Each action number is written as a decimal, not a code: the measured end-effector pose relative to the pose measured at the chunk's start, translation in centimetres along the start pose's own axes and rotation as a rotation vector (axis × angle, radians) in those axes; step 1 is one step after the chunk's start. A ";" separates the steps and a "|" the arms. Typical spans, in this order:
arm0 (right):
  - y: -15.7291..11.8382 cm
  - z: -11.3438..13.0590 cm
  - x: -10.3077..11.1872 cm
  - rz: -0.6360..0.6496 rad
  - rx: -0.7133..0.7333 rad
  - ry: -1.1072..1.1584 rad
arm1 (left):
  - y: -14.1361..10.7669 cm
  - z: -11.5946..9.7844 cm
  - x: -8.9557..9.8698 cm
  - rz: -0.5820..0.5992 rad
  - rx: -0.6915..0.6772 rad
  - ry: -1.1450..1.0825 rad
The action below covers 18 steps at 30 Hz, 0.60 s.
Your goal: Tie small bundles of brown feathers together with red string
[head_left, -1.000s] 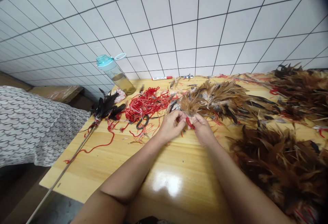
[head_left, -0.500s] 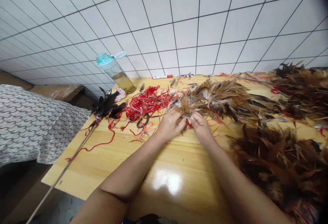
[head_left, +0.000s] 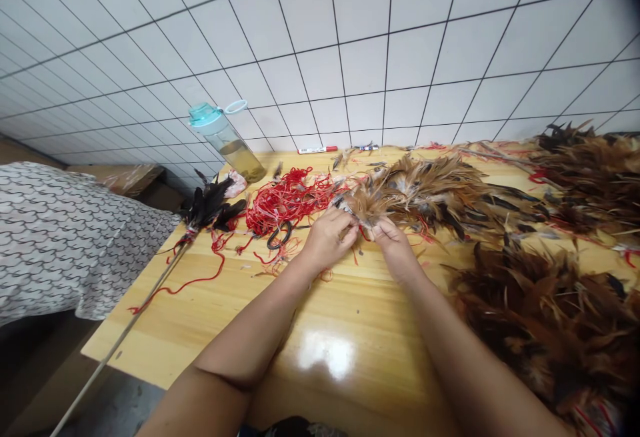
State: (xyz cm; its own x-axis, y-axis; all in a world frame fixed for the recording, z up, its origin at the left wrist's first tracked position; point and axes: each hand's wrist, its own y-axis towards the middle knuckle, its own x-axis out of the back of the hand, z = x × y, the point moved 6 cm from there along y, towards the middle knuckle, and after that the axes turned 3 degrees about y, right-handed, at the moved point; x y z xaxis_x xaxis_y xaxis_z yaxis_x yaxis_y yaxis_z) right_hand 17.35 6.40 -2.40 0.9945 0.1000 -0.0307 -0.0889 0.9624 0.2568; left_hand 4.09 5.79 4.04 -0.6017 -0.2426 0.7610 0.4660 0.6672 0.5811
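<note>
Both of my hands meet over the table at the near end of a small bunch of brown feathers (head_left: 369,202). The fingers of my right hand (head_left: 393,240) are pinched on the bunch's base. Closed beside it, my left hand (head_left: 331,237) has thumb and fingers together, near a bit of red string (head_left: 362,231) between the hands. What exactly lies in the left fingers is hidden. Right behind the bunch spreads a pile of tan and dark feathers (head_left: 440,187). To the left of my left hand lies a tangle of red string (head_left: 287,202).
A stick with black feathers (head_left: 213,203) juts over the left table edge. A water bottle (head_left: 233,150) leans in view at the back. Brown feather piles (head_left: 545,310) cover the right side. A red marker (head_left: 317,150) lies along the wall, and a patterned cloth (head_left: 90,243) is at left.
My left hand has drawn slightly away from the right, widening the gap between them. My right hand stays at the base of the feathers.
</note>
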 end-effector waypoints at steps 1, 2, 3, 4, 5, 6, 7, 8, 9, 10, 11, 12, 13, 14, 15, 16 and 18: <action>0.0 0.1 -0.1 0.007 0.007 -0.024 | -0.1 -0.1 -0.1 0.002 -0.013 0.023; 0.0 0.2 -0.1 0.011 0.016 -0.052 | -0.2 -0.1 -0.2 0.002 -0.023 0.041; -0.1 0.4 -0.2 0.013 0.026 -0.084 | -0.3 -0.2 -0.3 -0.002 -0.029 0.053; -0.1 0.5 -0.2 0.012 0.037 -0.118 | -0.4 -0.3 -0.5 -0.004 -0.032 0.058; -0.1 0.7 -0.2 0.005 0.049 -0.154 | -0.6 -0.3 -0.7 -0.006 -0.028 0.059; -0.1 0.8 -0.2 -0.003 0.060 -0.187 | -0.7 -0.3 -0.9 -0.006 -0.020 0.054; -0.2 0.9 -0.2 -0.011 0.068 -0.216 | -0.8 -0.3 -1.1 -0.006 -0.009 0.045; -0.2 1.0 -0.2 -0.016 0.072 -0.240 | -0.9 -0.3 -1.3 -0.008 0.004 0.030; -0.2 1.0 -0.2 -0.019 0.073 -0.257 | -0.9 -0.2 -1.4 -0.012 0.017 0.011; -0.2 1.0 -0.2 -0.016 0.073 -0.269 | -0.9 -0.2 -1.4 -0.018 0.028 -0.012; -0.2 1.0 -0.2 -0.010 0.072 -0.276 | -0.8 -0.3 -1.4 -0.024 0.037 -0.036; -0.2 1.0 -0.2 -0.001 0.070 -0.278 | -0.7 -0.3 -1.4 -0.024 0.044 -0.058; -0.2 1.0 -0.3 0.007 0.068 -0.273 | -0.6 -0.3 -1.3 -0.019 0.054 -0.075; -0.1 0.9 -0.3 0.012 0.064 -0.258 | -0.6 -0.3 -1.2 -0.013 0.067 -0.086; -0.1 0.7 -0.2 0.006 0.058 -0.233 | -0.5 -0.3 -1.2 -0.007 0.085 -0.091; -0.1 0.6 -0.1 -0.009 0.048 -0.200 | -0.4 -0.2 -1.1 -0.006 0.105 -0.096; -0.1 0.1 0.1 -0.047 0.018 -0.110 | -0.3 -0.3 -0.8 -0.010 0.140 -0.123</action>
State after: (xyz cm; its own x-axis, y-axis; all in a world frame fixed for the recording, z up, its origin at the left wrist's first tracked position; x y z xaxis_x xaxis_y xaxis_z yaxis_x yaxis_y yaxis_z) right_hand 17.50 6.31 -2.31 0.9977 0.0253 0.0628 -0.0417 0.9607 0.2745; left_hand 4.63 5.62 3.31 -0.6843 -0.1676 0.7097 0.3700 0.7589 0.5359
